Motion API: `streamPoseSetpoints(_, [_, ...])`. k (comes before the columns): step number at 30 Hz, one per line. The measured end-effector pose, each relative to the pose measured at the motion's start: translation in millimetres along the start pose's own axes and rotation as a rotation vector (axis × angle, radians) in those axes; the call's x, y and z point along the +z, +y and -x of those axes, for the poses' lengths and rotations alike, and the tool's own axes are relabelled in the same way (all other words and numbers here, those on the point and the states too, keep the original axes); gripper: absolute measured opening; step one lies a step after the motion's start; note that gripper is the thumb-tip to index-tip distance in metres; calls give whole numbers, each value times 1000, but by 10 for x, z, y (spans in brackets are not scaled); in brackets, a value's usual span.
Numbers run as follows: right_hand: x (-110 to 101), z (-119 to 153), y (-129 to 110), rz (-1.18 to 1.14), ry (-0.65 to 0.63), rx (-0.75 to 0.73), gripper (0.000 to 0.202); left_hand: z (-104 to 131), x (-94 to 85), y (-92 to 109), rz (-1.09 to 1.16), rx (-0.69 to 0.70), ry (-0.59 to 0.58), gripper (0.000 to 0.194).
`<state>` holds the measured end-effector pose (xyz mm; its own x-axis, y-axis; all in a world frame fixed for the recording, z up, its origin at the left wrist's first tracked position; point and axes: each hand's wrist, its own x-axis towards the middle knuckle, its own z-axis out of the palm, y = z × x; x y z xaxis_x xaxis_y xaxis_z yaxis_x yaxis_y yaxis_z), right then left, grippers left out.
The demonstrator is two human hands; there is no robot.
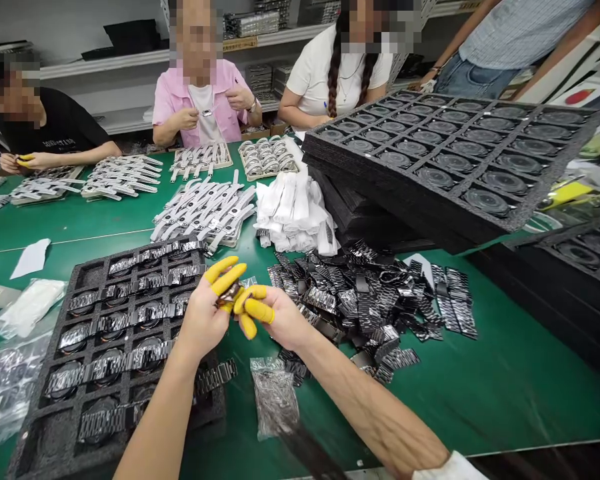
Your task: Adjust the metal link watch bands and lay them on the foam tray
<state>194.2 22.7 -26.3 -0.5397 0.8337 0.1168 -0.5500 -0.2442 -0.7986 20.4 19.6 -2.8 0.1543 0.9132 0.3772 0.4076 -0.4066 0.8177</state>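
Note:
My left hand [205,313], with yellow finger cots, is closed on a small dark shiny watch part [230,292] held in front of me. My right hand [280,317], its fingertips also in yellow cots, pinches at the same part from the right. The fingers cover most of it, so its exact shape is hidden. Below and to the left lies a black foam tray [87,275] with watches and black metal bands in its compartments. Right of my hands is a heap of black metal watch bands [365,300]. A clear bag of small pins [275,397] lies near my right forearm.
Stacked black foam trays [380,180] with round watch pieces rise at the right. White watches [205,210] and white-wrapped bundles [295,207] lie beyond my hands. Plastic bags [15,373] are at left. Several people sit or stand around the green table [525,387].

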Motion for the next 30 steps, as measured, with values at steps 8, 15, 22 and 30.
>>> streamPoseSetpoints(8, [-18,-5,28,76,36,61,41,15,1,13,-245,183,-119,69])
streamPoseSetpoints(15, [27,-27,19,-12,87,57,41,7,14,39,-278,165,-109,72])
streamPoseSetpoints(22, [87,-14,9,-48,215,-15,45,37,-10,95,-77,179,-214,52])
streamPoseSetpoints(30, [138,37,-19,9,209,-6,42,31,28,107,20,175,-194,34])
